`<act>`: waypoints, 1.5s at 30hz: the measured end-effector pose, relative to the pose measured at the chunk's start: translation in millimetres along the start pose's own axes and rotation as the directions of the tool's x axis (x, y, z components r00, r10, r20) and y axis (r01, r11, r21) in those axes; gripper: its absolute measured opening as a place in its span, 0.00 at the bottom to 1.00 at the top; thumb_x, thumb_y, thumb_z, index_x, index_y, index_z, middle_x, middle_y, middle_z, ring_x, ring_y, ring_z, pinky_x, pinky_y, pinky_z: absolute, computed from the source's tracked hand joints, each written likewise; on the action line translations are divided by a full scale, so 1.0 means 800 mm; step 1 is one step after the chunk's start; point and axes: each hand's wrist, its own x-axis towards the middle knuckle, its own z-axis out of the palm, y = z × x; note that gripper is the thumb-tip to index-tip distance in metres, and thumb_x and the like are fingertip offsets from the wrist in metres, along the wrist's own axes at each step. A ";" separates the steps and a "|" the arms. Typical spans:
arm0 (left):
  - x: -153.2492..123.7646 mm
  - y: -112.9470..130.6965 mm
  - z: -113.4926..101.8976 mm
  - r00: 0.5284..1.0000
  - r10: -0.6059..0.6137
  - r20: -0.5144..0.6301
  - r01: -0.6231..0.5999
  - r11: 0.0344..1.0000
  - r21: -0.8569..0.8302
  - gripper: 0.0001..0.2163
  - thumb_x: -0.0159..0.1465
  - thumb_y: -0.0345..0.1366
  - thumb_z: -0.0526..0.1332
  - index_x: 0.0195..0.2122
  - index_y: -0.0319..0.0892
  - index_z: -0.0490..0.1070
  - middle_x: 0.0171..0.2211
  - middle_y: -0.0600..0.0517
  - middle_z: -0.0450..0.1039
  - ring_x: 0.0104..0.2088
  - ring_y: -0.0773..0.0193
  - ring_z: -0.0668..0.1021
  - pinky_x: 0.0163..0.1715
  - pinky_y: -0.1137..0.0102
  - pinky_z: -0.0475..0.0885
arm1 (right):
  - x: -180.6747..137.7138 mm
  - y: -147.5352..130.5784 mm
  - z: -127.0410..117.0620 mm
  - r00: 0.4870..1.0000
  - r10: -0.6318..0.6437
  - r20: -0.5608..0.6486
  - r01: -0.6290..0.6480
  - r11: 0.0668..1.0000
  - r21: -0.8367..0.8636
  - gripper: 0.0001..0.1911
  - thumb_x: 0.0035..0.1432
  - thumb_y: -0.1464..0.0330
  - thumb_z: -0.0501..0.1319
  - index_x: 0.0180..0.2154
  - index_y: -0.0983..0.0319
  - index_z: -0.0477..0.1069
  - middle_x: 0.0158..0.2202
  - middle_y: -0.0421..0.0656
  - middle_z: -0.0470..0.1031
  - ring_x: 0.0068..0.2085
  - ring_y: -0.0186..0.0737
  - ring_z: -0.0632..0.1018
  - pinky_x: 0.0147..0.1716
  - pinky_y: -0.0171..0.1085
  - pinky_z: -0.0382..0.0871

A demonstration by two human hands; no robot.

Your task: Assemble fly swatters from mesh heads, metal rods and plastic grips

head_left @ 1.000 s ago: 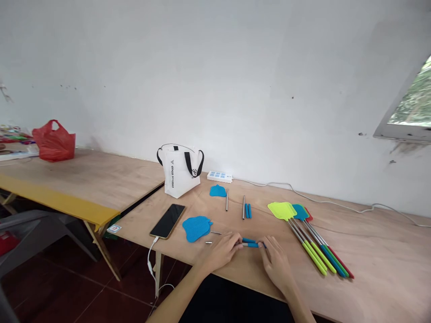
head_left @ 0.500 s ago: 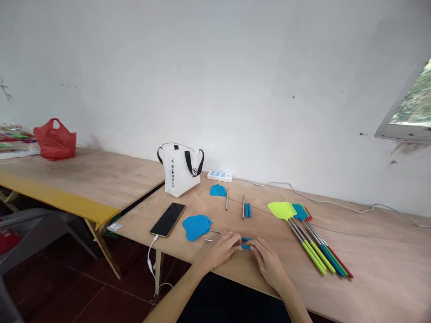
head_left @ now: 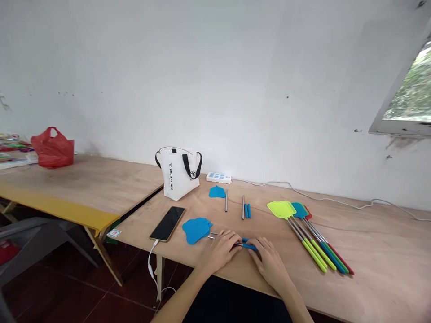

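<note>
A: Fingers 1st, pls.
B: L hand (head_left: 220, 247): fingers bent, pinching a metal rod (head_left: 239, 244). R hand (head_left: 267, 258): thumb + fingers closed on a blue grip (head_left: 249, 246), in line w/ that rod. Both low over the surface (head_left: 380, 251), right of the phone (head_left: 167, 224).
A: Rod fully in?
B: Can't tell, R fingers cover the far end.
A: Anything else there?
B: 2nd blue grip (head_left: 245, 239) just behind the held one, partly hidden. Two rod ends (head_left: 212, 235) poke out on the phone side of L hand.
A: Which step?
B: My read: fitting grip to rod. Next move calls for L holding the rod firm, R pushing straight along it, no tilt.
A: Other parts?
B: Blue swatter heads (head_left: 196, 230) just right of phone. Farther back + right of it: another blue head (head_left: 217, 192), 2 loose rods (head_left: 243, 207), a pair of spare grips (head_left: 248, 211).
A: Rest?
B: Swatters w/ heads on (head_left: 313, 251), well right of phone. White bag (head_left: 177, 175) behind phone; power strip (head_left: 218, 178) behind + right, nr wall.
</note>
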 end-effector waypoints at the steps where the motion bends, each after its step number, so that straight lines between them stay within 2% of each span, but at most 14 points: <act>1: 0.000 0.000 0.000 1.000 0.000 -0.005 0.000 1.000 0.000 0.04 0.74 0.37 0.59 0.45 0.46 0.71 0.45 0.53 0.76 0.47 0.60 0.75 0.50 0.64 0.65 | 0.000 0.000 0.000 1.000 -0.001 0.006 0.001 1.000 -0.013 0.08 0.70 0.66 0.55 0.46 0.54 0.72 0.44 0.42 0.78 0.45 0.46 0.78 0.46 0.45 0.72; 6: 0.000 0.004 -0.003 1.000 -0.012 -0.020 0.013 1.000 0.010 0.03 0.73 0.37 0.60 0.44 0.47 0.71 0.46 0.54 0.75 0.47 0.60 0.75 0.50 0.64 0.65 | 0.000 0.001 -0.001 1.000 0.005 0.017 -0.004 0.998 -0.057 0.07 0.70 0.65 0.55 0.44 0.54 0.72 0.43 0.42 0.77 0.44 0.45 0.78 0.45 0.44 0.72; 11: 0.000 0.009 -0.009 0.998 -0.051 -0.041 0.055 0.995 0.084 0.04 0.71 0.39 0.62 0.44 0.46 0.71 0.46 0.54 0.74 0.48 0.58 0.74 0.49 0.63 0.65 | -0.003 0.003 0.003 0.999 0.022 -0.041 -0.026 0.992 -0.124 0.08 0.69 0.64 0.56 0.44 0.53 0.73 0.43 0.43 0.76 0.45 0.46 0.77 0.44 0.44 0.71; 16: 0.001 0.011 -0.010 0.995 -0.086 -0.052 0.092 0.988 0.127 0.05 0.70 0.39 0.62 0.40 0.45 0.71 0.45 0.52 0.73 0.47 0.56 0.74 0.49 0.60 0.66 | -0.005 0.006 0.005 0.997 0.029 -0.067 -0.040 0.985 -0.168 0.09 0.69 0.62 0.56 0.47 0.53 0.73 0.54 0.45 0.74 0.56 0.49 0.74 0.54 0.50 0.67; 19: 0.001 0.011 -0.009 0.996 -0.080 -0.042 0.084 0.990 0.111 0.01 0.69 0.34 0.61 0.42 0.46 0.70 0.46 0.52 0.73 0.49 0.56 0.74 0.50 0.61 0.66 | -0.005 0.009 0.006 0.999 0.024 -0.032 -0.028 0.987 -0.157 0.13 0.70 0.65 0.53 0.51 0.52 0.72 0.55 0.44 0.75 0.56 0.46 0.74 0.57 0.50 0.65; 22: 0.000 0.010 -0.008 0.997 -0.072 -0.039 0.075 0.993 0.095 0.07 0.69 0.28 0.57 0.44 0.47 0.69 0.47 0.52 0.73 0.49 0.57 0.74 0.51 0.61 0.66 | -0.005 0.011 0.007 0.999 0.027 -0.022 -0.031 0.983 -0.179 0.16 0.69 0.70 0.50 0.51 0.52 0.72 0.53 0.43 0.76 0.54 0.45 0.76 0.56 0.49 0.65; 26: -0.001 0.007 -0.007 0.997 -0.064 -0.039 0.067 0.994 0.085 0.11 0.68 0.24 0.54 0.46 0.47 0.68 0.49 0.53 0.73 0.49 0.57 0.74 0.52 0.61 0.66 | -0.006 0.014 0.007 0.996 0.046 -0.072 -0.061 0.974 -0.218 0.18 0.68 0.71 0.49 0.52 0.52 0.72 0.50 0.43 0.78 0.51 0.46 0.77 0.55 0.50 0.65; 31: -0.003 0.004 -0.003 0.995 -0.080 -0.061 0.087 0.990 0.110 0.12 0.69 0.25 0.52 0.47 0.47 0.69 0.50 0.52 0.73 0.51 0.56 0.73 0.53 0.60 0.65 | -0.008 0.018 0.009 0.982 0.098 -0.161 -0.133 0.965 -0.228 0.16 0.67 0.72 0.49 0.48 0.54 0.72 0.49 0.45 0.78 0.51 0.48 0.76 0.54 0.51 0.65; 37: -0.003 0.002 -0.001 0.996 -0.068 -0.061 0.074 0.992 0.103 0.13 0.69 0.24 0.51 0.49 0.47 0.68 0.53 0.52 0.73 0.54 0.56 0.73 0.57 0.58 0.64 | -0.009 0.021 0.011 0.979 0.112 -0.167 -0.145 0.970 -0.196 0.15 0.67 0.70 0.50 0.48 0.53 0.72 0.51 0.45 0.77 0.53 0.50 0.76 0.52 0.52 0.68; 45: -0.006 0.003 -0.005 0.995 -0.083 -0.051 0.089 0.988 0.129 0.26 0.61 0.16 0.50 0.54 0.49 0.67 0.60 0.53 0.68 0.57 0.55 0.71 0.57 0.58 0.64 | -0.006 0.017 0.007 0.980 0.120 -0.156 -0.141 0.981 -0.130 0.14 0.68 0.68 0.50 0.49 0.54 0.71 0.53 0.46 0.76 0.56 0.50 0.74 0.54 0.53 0.68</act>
